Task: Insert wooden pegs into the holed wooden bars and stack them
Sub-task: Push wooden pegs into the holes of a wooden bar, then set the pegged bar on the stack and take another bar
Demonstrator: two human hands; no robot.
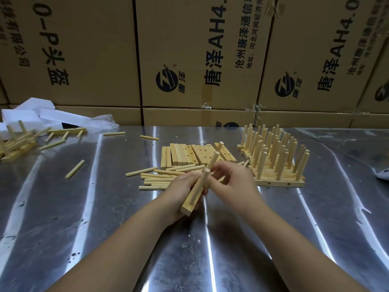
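Presently left fingers (189, 178) clasp one bar (188, 205) bearing three pegs (201, 183); right fingers (221, 172) pinch one.

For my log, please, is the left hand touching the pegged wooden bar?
Touching. The head view shows the left hand curled round the pegged wooden bar.

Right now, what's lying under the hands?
Loose pegs on the steel table, running under the left hand. That hand, the held bar and the right hand pinching an inserted peg cover the rest.

A warehouse: printed cardboard cartons (200, 51) stacked behind a steel worktable (105, 207).
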